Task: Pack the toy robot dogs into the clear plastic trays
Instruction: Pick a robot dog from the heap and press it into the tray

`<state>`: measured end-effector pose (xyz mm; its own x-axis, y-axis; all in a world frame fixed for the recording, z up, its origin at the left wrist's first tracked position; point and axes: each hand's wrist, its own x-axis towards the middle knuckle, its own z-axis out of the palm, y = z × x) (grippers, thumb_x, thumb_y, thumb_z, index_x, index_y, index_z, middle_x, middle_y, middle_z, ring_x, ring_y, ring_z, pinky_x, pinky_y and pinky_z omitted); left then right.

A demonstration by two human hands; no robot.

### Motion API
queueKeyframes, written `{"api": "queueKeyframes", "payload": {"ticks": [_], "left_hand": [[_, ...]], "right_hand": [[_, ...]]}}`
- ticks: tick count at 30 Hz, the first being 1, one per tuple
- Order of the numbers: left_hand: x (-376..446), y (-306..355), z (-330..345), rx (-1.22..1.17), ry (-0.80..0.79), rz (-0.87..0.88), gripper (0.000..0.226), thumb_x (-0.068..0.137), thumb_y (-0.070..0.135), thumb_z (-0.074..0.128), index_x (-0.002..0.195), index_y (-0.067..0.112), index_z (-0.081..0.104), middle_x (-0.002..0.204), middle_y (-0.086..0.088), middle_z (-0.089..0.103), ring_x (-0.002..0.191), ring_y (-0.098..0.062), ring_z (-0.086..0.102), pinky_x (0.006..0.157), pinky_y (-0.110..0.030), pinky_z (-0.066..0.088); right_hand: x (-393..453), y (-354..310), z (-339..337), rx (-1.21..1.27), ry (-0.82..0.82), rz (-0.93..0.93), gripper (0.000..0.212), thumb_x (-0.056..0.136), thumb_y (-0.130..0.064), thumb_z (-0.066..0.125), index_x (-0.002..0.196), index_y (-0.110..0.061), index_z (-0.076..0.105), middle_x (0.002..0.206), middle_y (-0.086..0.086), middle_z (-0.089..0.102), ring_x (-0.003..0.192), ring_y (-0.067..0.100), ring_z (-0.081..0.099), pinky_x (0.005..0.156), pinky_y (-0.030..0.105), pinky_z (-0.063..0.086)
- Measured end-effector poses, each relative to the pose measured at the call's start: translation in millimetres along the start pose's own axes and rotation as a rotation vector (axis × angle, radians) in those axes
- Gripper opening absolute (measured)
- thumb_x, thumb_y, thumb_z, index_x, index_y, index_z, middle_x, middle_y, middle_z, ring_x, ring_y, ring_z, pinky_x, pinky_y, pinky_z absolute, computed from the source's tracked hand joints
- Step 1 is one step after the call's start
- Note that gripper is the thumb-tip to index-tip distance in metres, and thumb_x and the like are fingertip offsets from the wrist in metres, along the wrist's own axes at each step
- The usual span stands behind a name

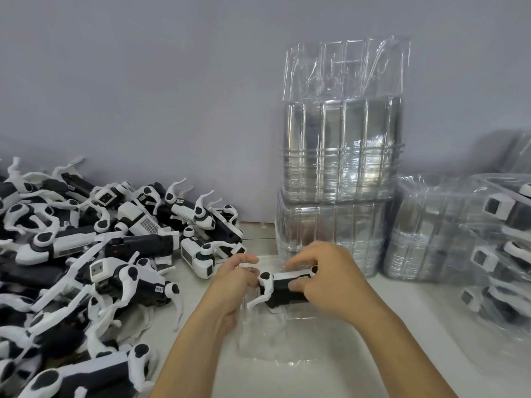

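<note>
Toy robot dog [283, 290] at lower centre of frame, gripped by both hands above clear tray [290, 343]; tray outline faint, hard to trace. Right hand [330, 282] fingers curled over dog body, hiding its far end. Left hand [232, 278] pinches dog's near end; fingertips partly hidden. Loose dog pile [86, 268] at left, cut by frame edge, uncountable. Two empty-tray stacks [342, 156] centre-right. Packed trays [505, 239] at right edge, blurred, count unclear.

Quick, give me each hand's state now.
Left hand: grips the front end of the black-and-white toy robot dog.
Right hand: fingers curled round the same dog's body.
</note>
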<state>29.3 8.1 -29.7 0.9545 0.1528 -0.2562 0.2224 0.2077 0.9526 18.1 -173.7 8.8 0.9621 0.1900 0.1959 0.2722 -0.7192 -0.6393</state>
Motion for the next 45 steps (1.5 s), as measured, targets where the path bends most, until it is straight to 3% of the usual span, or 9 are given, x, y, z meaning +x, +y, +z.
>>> {"api": "queueKeyframes", "payload": {"ticks": [4, 8, 11, 14, 21, 29, 33, 37, 45], "left_hand": [[-3.3, 1.5, 1.0, 0.028, -0.016, -0.008, 0.047, 0.051, 0.002, 0.051, 0.093, 0.016, 0.066, 0.083, -0.009, 0.060, 0.075, -0.027, 0.052, 0.083, -0.040, 0.037], [-2.5, 1.7, 0.6, 0.047, -0.034, -0.001, 0.045, 0.056, 0.002, 0.054, 0.097, 0.016, 0.065, 0.091, -0.014, 0.061, 0.084, -0.030, 0.055, 0.082, -0.044, 0.043], [1.5, -0.9, -1.5, 0.058, -0.038, -0.002, 0.034, 0.080, -0.007, 0.049, 0.099, 0.017, 0.064, 0.092, -0.015, 0.065, 0.079, -0.032, 0.061, 0.069, -0.040, 0.051], [3.1, -2.3, -2.8, 0.045, -0.041, -0.001, 0.038, 0.082, -0.012, 0.044, 0.100, 0.016, 0.063, 0.090, -0.016, 0.066, 0.070, -0.029, 0.061, 0.058, -0.034, 0.049], [0.5, -0.8, 0.2, 0.008, -0.041, -0.002, 0.044, 0.055, 0.003, 0.055, 0.095, 0.016, 0.065, 0.090, -0.017, 0.064, 0.078, -0.031, 0.056, 0.079, -0.046, 0.043], [2.9, -1.0, -1.3, 0.028, -0.047, -0.026, 0.050, 0.050, 0.002, 0.057, 0.097, 0.017, 0.066, 0.092, -0.014, 0.062, 0.082, -0.032, 0.057, 0.082, -0.047, 0.046], [3.5, -1.3, -3.1, 0.001, -0.072, -0.038, 0.051, 0.054, -0.003, 0.055, 0.101, 0.015, 0.064, 0.094, -0.018, 0.063, 0.079, -0.033, 0.058, 0.084, -0.056, 0.052], [4.5, -2.2, -4.3, -0.048, -0.076, -0.054, 0.044, 0.073, -0.016, 0.046, 0.102, 0.012, 0.062, 0.095, -0.020, 0.064, 0.058, -0.028, 0.058, 0.061, -0.037, 0.051], [2.7, -2.2, -5.0, -0.016, -0.045, -0.037, 0.043, 0.076, -0.016, 0.044, 0.101, 0.013, 0.065, 0.094, -0.017, 0.063, 0.061, -0.026, 0.056, 0.066, -0.038, 0.048]], "right_hand": [[0.3, -3.7, -5.6, 0.041, 0.076, -0.071, 0.014, 0.084, -0.030, 0.079, 0.097, -0.034, 0.078, 0.093, -0.021, 0.064, 0.086, -0.009, 0.054, 0.064, 0.000, 0.040], [-3.9, -18.5, 10.6, -0.020, 0.051, -0.095, 0.027, 0.079, -0.056, 0.074, 0.097, -0.035, 0.077, 0.087, -0.020, 0.066, 0.081, -0.002, 0.058, 0.066, 0.012, 0.042], [-7.7, -27.9, 22.4, -0.125, 0.038, -0.140, 0.029, 0.079, -0.065, 0.067, 0.093, -0.040, 0.074, 0.081, -0.014, 0.068, 0.081, 0.004, 0.061, 0.071, 0.024, 0.046], [-8.5, -28.6, 25.3, -0.138, 0.035, -0.126, 0.032, 0.079, -0.066, 0.068, 0.101, -0.044, 0.073, 0.091, -0.014, 0.071, 0.092, 0.007, 0.061, 0.084, 0.031, 0.049], [-6.6, -27.3, 25.1, -0.117, 0.040, -0.071, 0.018, 0.081, -0.052, 0.067, 0.098, -0.047, 0.072, 0.085, -0.017, 0.068, 0.081, 0.006, 0.060, 0.071, 0.026, 0.047], [-3.9, -23.6, 20.2, -0.079, -0.026, -0.024, 0.018, 0.081, -0.044, 0.070, 0.098, -0.050, 0.072, 0.085, -0.018, 0.068, 0.083, 0.006, 0.062, 0.073, 0.025, 0.052], [-3.4, -23.6, 17.8, -0.072, -0.079, -0.018, 0.025, 0.079, -0.045, 0.078, 0.103, -0.049, 0.072, 0.087, -0.021, 0.065, 0.083, 0.002, 0.060, 0.068, 0.018, 0.044], [-4.5, -28.3, 19.4, -0.104, -0.082, -0.013, 0.037, 0.071, -0.050, 0.084, 0.106, -0.046, 0.070, 0.100, -0.017, 0.065, 0.094, 0.008, 0.060, 0.081, 0.026, 0.047], [-7.0, -30.0, 19.9, -0.144, -0.042, -0.067, 0.042, 0.069, -0.057, 0.083, 0.107, -0.043, 0.071, 0.099, -0.016, 0.068, 0.093, 0.009, 0.061, 0.076, 0.026, 0.045]]}}
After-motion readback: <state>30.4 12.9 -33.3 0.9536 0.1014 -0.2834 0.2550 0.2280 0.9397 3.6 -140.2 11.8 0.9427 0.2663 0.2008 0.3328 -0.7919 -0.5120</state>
